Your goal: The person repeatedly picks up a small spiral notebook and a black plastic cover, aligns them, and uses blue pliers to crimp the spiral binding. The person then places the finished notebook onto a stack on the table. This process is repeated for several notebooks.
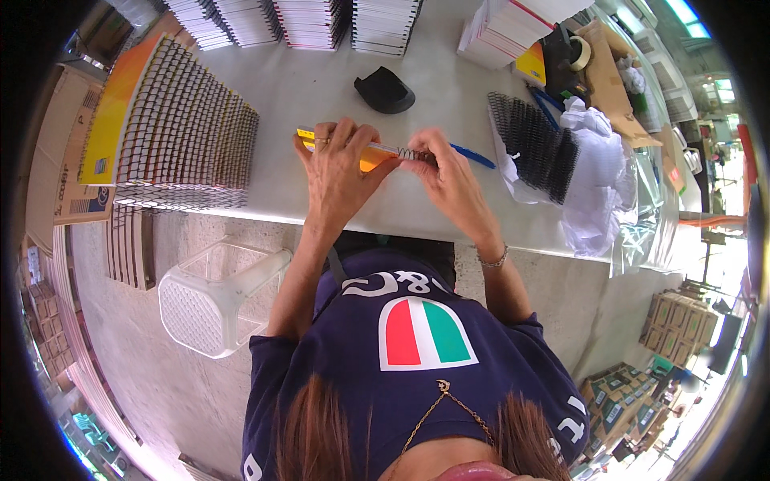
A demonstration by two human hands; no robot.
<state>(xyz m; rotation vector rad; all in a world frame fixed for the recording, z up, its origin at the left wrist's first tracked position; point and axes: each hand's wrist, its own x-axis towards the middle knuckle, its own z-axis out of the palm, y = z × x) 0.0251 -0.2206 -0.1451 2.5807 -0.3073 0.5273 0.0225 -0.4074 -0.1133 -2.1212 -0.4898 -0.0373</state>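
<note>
My left hand (pixel 343 164) is closed around a yellow-covered notebook (pixel 373 158), holding it on edge above the table. A dark binding coil (pixel 409 154) runs along the notebook's edge at its right end. The fingers of my right hand (pixel 441 172) pinch that coil. Just beyond my right hand lies a blue pen-like stick (pixel 473 155). Behind my hands a black curved plastic piece (pixel 385 90) rests on the table. To the right, several loose black coils (pixel 533 148) are heaped on white paper.
A tall stack of coil-bound notebooks (pixel 184 120) with yellow covers stands at the left. More stacks of books (pixel 309 24) line the far edge. Crumpled white paper (pixel 593 168) and a tape roll (pixel 581 53) are at the right. A translucent stool (pixel 212 301) stands below the table.
</note>
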